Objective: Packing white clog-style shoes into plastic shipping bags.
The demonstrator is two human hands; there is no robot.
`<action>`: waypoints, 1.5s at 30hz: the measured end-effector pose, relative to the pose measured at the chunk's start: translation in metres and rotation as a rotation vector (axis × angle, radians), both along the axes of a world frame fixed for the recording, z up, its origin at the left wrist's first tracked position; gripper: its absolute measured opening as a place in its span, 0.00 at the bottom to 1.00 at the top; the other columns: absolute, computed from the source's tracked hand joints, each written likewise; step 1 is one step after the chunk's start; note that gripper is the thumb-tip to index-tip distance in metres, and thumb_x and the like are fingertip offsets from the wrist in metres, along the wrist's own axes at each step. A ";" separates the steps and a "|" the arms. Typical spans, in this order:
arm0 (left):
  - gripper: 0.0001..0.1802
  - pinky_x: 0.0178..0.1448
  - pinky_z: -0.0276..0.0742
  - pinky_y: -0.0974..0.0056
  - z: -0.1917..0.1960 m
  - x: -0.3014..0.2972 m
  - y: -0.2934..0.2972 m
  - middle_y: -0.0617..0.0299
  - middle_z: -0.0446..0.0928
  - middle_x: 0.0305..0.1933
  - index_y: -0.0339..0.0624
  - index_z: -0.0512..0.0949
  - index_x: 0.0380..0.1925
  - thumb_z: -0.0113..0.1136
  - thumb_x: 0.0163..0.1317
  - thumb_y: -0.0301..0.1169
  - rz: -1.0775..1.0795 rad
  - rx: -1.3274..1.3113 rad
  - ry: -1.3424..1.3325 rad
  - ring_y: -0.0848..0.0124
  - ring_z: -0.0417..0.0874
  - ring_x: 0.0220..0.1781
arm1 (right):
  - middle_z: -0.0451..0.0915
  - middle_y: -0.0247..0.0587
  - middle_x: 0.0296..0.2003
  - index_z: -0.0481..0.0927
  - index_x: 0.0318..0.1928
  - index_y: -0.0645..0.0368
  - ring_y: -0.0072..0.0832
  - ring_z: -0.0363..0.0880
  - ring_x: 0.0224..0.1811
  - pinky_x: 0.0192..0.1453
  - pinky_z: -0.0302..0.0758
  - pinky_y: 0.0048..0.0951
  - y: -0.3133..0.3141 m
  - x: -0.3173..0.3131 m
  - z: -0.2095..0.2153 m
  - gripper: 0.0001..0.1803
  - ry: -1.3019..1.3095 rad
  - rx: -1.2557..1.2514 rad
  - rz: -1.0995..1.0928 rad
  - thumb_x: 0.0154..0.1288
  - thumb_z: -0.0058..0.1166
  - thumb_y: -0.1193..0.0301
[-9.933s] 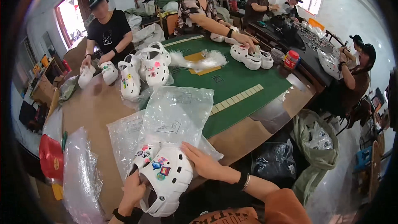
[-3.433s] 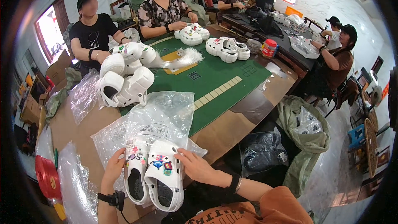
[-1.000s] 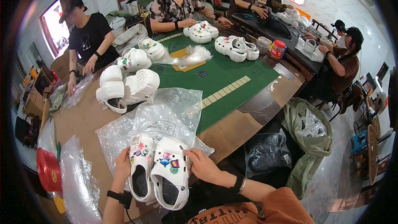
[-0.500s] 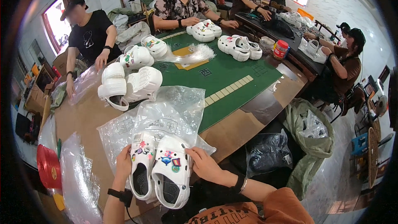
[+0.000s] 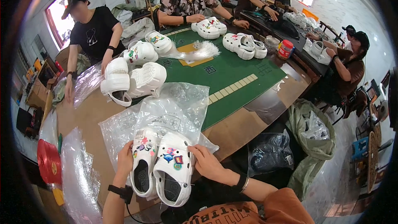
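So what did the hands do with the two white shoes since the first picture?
The pair of white clogs went from jumbled together to lying side by side, toes toward the clear bags. The left hand moved up onto the outer side of the left clog; the right hand stayed on the right clog. The bags stayed spread under the clogs' toes.

A pair of white, chunky-soled foam clogs (image 5: 159,172) lies side by side at the near edge of the brown surface (image 5: 89,116), soles down, rounded toes pointing away from the person and open heel ends toward them. The left clog (image 5: 143,168) and the right clog (image 5: 174,175) touch along their inner sides, and each carries small colourful charms on its perforated upper, with the dark foot opening showing behind. Their toes rest on a crinkled clear plastic bag (image 5: 172,110) that spreads out flat just beyond them.
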State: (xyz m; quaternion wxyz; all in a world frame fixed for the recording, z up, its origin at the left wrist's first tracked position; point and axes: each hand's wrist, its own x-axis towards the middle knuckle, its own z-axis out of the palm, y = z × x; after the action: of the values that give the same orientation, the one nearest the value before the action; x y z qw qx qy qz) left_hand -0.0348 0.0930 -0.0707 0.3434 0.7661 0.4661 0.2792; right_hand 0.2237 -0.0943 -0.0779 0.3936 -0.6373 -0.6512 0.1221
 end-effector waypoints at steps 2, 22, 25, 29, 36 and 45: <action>0.17 0.47 0.72 0.64 -0.006 -0.002 0.004 0.48 0.79 0.39 0.34 0.73 0.48 0.40 0.60 0.21 0.017 0.011 -0.001 0.63 0.81 0.41 | 0.65 0.52 0.49 0.64 0.55 0.63 0.47 0.66 0.52 0.56 0.66 0.38 0.000 0.000 0.000 0.28 -0.004 0.006 0.001 0.49 0.44 0.84; 0.15 0.50 0.71 0.56 0.018 -0.004 -0.019 0.43 0.75 0.45 0.36 0.72 0.47 0.43 0.61 0.24 0.014 0.187 0.212 0.49 0.75 0.48 | 0.70 0.55 0.42 0.66 0.52 0.60 0.52 0.73 0.41 0.41 0.73 0.43 0.011 0.010 0.004 0.20 0.038 -0.008 -0.017 0.56 0.41 0.79; 0.13 0.45 0.72 0.55 0.039 -0.003 -0.033 0.45 0.75 0.39 0.37 0.73 0.43 0.47 0.58 0.25 0.021 0.275 0.150 0.49 0.76 0.42 | 0.74 0.54 0.37 0.69 0.48 0.61 0.49 0.75 0.38 0.39 0.73 0.41 0.013 0.013 0.000 0.16 0.122 -0.117 -0.064 0.58 0.46 0.77; 0.15 0.34 0.72 0.58 0.094 0.014 -0.104 0.50 0.73 0.34 0.39 0.74 0.40 0.57 0.54 0.33 -0.137 0.263 0.283 0.57 0.76 0.35 | 0.75 0.48 0.27 0.71 0.38 0.60 0.45 0.76 0.32 0.35 0.72 0.40 0.009 0.014 0.009 0.08 0.113 -0.151 -0.162 0.56 0.50 0.74; 0.32 0.35 0.73 0.57 0.062 0.025 -0.129 0.51 0.72 0.35 0.33 0.65 0.51 0.61 0.49 0.42 -0.070 0.319 0.500 0.56 0.76 0.36 | 0.72 0.46 0.27 0.71 0.29 0.60 0.44 0.73 0.27 0.30 0.70 0.40 0.015 0.014 0.022 0.05 -0.226 0.038 0.002 0.52 0.52 0.75; 0.21 0.31 0.74 0.50 0.054 0.032 -0.109 0.44 0.73 0.33 0.31 0.65 0.45 0.53 0.55 0.33 -0.129 0.137 0.440 0.49 0.78 0.29 | 0.71 0.45 0.24 0.71 0.29 0.60 0.43 0.73 0.25 0.28 0.70 0.39 0.004 0.010 0.032 0.05 -0.167 0.001 0.101 0.51 0.52 0.75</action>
State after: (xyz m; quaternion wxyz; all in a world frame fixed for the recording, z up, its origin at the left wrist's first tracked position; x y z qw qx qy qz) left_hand -0.0032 -0.0158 -0.0162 0.1979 0.8580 0.4600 0.1140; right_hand 0.2339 -0.0907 -0.0458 0.3316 -0.6112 -0.7133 0.0878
